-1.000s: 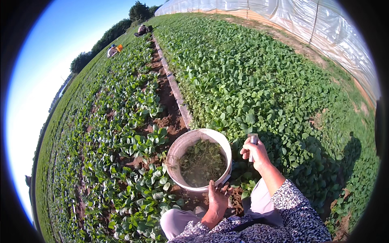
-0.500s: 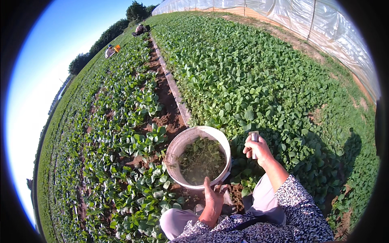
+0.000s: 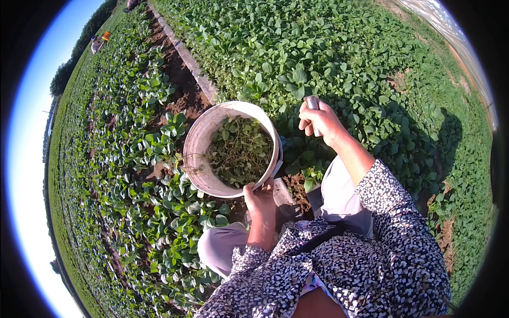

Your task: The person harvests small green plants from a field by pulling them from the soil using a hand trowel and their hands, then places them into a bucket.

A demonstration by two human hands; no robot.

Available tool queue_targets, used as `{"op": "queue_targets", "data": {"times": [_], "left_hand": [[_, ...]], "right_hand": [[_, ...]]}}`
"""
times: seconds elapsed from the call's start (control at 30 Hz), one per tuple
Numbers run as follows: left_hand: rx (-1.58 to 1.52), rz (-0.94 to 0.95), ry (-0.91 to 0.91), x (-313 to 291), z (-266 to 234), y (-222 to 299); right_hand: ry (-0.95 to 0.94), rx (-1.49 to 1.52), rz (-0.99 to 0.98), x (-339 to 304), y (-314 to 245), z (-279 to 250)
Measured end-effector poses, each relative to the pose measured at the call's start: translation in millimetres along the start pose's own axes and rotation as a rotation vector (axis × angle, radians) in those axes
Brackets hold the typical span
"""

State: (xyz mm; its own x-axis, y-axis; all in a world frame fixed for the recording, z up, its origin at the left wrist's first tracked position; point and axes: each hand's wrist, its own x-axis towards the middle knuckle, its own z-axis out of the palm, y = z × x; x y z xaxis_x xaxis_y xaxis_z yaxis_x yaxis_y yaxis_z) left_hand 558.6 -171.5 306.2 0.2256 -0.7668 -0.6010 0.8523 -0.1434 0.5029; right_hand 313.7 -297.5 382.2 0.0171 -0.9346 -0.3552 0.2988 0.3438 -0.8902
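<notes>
A whitish bucket tilts slightly toward me, with pulled green plants and thin stems lying in it. My left hand is closed on the bucket's near rim, thumb over the edge. To the right of the bucket, my right hand is wrapped round a short silvery-grey metal tool, held upright above the leaves. Its kind does not show, since my fingers cover most of it. Just below that hand, a few leafy plants grow by bare soil near my knee.
Leafy crop rows spread on the left, and a dense green bed on the right. A pale strip runs away beside brown soil. Far left, a person crouches near an orange container. Plastic sheeting edges the right.
My left hand has gone from open beside the bucket to gripping its rim. My view has tipped downward, so the bucket and both hands sit higher. The right hand still holds the metal tool.
</notes>
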Motion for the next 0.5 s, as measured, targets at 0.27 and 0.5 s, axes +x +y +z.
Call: {"op": "queue_targets", "data": {"times": [0.27,0.5], "left_hand": [[-0.022,0.015,-0.024,6,12,28],[-0.003,0.01,-0.052,51,27,68]], "right_hand": [[-0.012,0.096,0.012,7,7,-4],[-0.044,0.171,-0.037,7,6,7]]}}
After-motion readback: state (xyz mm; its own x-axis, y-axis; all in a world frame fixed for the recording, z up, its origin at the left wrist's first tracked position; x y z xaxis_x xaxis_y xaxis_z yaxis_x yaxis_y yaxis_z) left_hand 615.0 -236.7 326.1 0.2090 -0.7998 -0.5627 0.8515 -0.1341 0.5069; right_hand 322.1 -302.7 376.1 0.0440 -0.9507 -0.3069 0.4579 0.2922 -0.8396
